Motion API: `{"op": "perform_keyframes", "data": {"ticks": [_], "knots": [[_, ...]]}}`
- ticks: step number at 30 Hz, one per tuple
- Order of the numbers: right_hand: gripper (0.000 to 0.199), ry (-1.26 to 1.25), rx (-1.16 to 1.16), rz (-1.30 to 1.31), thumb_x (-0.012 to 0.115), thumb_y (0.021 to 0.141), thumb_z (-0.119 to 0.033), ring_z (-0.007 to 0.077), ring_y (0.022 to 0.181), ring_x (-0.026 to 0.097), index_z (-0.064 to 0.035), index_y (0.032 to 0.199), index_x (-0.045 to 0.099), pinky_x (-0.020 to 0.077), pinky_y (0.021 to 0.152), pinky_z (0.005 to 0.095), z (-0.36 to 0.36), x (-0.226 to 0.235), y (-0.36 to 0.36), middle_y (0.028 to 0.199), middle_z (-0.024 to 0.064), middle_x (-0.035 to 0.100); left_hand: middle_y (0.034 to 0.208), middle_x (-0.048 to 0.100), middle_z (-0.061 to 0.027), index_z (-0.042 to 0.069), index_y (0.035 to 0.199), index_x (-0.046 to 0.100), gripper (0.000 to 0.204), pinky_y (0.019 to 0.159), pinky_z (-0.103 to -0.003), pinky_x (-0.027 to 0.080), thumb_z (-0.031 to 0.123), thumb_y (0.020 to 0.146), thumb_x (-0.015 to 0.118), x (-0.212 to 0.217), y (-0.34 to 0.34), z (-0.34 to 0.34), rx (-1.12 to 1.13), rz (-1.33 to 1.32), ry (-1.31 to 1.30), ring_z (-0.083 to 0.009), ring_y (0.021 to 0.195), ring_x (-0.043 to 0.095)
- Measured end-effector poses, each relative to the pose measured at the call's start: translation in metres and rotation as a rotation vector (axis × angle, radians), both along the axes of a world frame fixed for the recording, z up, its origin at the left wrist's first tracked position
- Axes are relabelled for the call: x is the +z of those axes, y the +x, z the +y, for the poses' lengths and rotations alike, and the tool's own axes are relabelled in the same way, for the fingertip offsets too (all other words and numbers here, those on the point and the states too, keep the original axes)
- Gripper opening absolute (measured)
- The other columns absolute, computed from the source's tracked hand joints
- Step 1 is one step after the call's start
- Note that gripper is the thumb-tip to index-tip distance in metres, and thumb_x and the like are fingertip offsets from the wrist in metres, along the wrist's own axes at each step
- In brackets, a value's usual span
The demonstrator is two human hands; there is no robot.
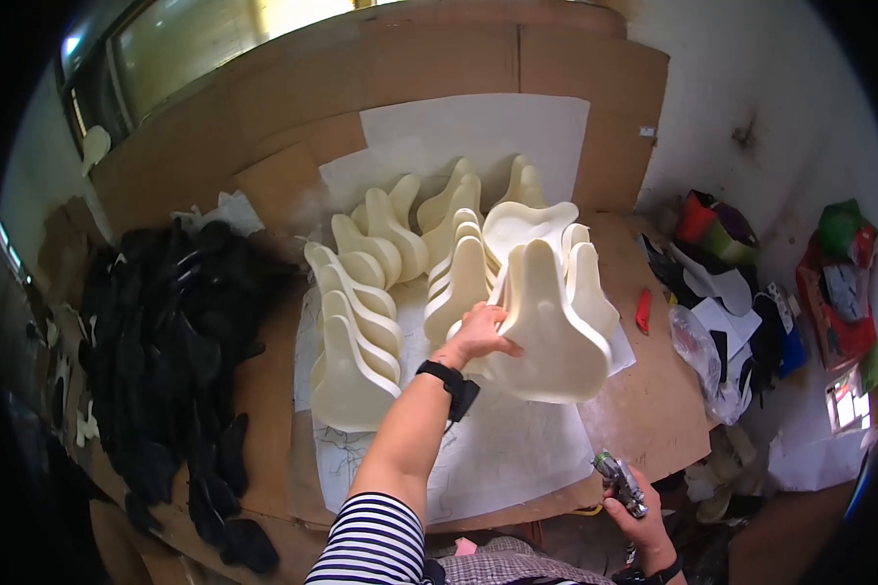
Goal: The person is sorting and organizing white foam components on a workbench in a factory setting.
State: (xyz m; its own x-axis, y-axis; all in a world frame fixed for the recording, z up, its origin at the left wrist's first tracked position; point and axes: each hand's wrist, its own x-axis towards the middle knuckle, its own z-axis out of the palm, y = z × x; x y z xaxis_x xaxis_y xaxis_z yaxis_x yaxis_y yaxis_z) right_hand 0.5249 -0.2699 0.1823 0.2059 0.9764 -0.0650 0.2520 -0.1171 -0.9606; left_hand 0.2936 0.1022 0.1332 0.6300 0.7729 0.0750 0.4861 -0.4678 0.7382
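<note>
My left hand (478, 333) reaches out over the table and grips a cream bicycle saddle pad (548, 336) by its left edge, the thumb over its face. The pad leans upright with its narrow nose up, in front of other pads. Low at the right, my right hand (644, 517) is closed around a small metal spray gun (622, 485). Several more cream saddle pads (346, 375) stand in overlapping rows to the left and behind. One pad (527, 226) lies tilted over the others at the back.
White paper (498, 458) covers the table's middle, with cardboard (312, 175) behind. A heap of black saddle-shaped pieces (180, 331) lies at the left. A red-handled tool (644, 312), a plastic bag (698, 356) and bundled bags (834, 278) are at the right.
</note>
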Motion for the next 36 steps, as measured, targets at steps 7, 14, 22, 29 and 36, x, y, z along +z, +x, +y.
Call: {"op": "perform_keyframes", "data": {"ticks": [7,14,22,29,36], "knots": [[0.056,-0.004,0.083,0.081,0.074,0.079,-0.019,0.0104,0.079,0.059,-0.0001,0.126,0.051,0.0487,0.075,0.0263,0.008,-0.031,-0.033,0.087,0.0032,0.063,0.116,0.059,-0.0077,0.007,0.122,0.058,0.075,0.103,-0.039,0.036,0.022,0.054,0.085,0.033,-0.083,-0.129,0.212,-0.791,-0.186,-0.0268,0.121,0.045],[0.054,0.021,0.378,0.071,0.068,0.082,-0.012,0.0127,0.075,0.057,0.0003,0.130,0.046,0.0530,0.068,0.0285,0.031,-0.065,-0.088,0.089,0.0037,0.055,0.125,0.055,-0.0095,0.004,0.134,0.044,0.063,0.101,-0.042,0.042,0.009,0.076,0.068,0.098,-0.306,-0.305,0.619,-1.691,-0.082,-0.0257,0.115,0.053],[0.054,0.045,0.756,0.070,0.065,0.079,0.000,0.0116,0.077,0.055,-0.0015,0.130,0.047,0.0510,0.068,0.0278,0.045,-0.067,-0.201,0.089,0.0027,0.056,0.158,-0.015,-0.0078,0.019,0.152,-0.008,0.121,0.109,-0.062,0.017,0.075,0.071,0.061,0.197,-0.615,-0.585,1.728,-1.499,0.631,-0.0461,0.142,0.000],[0.050,-0.011,0.793,-0.034,0.064,0.079,0.003,0.0099,0.082,0.055,-0.0013,0.127,0.050,0.0473,0.073,0.0251,0.001,-0.016,-0.228,0.093,0.0014,0.058,0.097,0.056,-0.0011,0.011,0.098,0.055,0.034,0.076,-0.038,0.048,0.039,0.083,0.067,-0.067,-0.528,-0.592,1.783,-2.062,0.406,-0.0230,0.089,0.054],[0.051,0.001,0.550,-0.223,0.069,0.079,-0.005,0.0099,0.071,0.054,-0.0045,0.127,0.051,0.0475,0.068,0.0279,-0.013,0.037,-0.145,0.079,0.0003,0.057,0.071,0.059,-0.0038,0.007,0.086,0.059,0.007,0.054,-0.029,0.049,0.007,0.079,0.061,-0.065,-0.416,-0.410,1.620,-1.411,-0.307,-0.0170,0.059,0.058]]}}
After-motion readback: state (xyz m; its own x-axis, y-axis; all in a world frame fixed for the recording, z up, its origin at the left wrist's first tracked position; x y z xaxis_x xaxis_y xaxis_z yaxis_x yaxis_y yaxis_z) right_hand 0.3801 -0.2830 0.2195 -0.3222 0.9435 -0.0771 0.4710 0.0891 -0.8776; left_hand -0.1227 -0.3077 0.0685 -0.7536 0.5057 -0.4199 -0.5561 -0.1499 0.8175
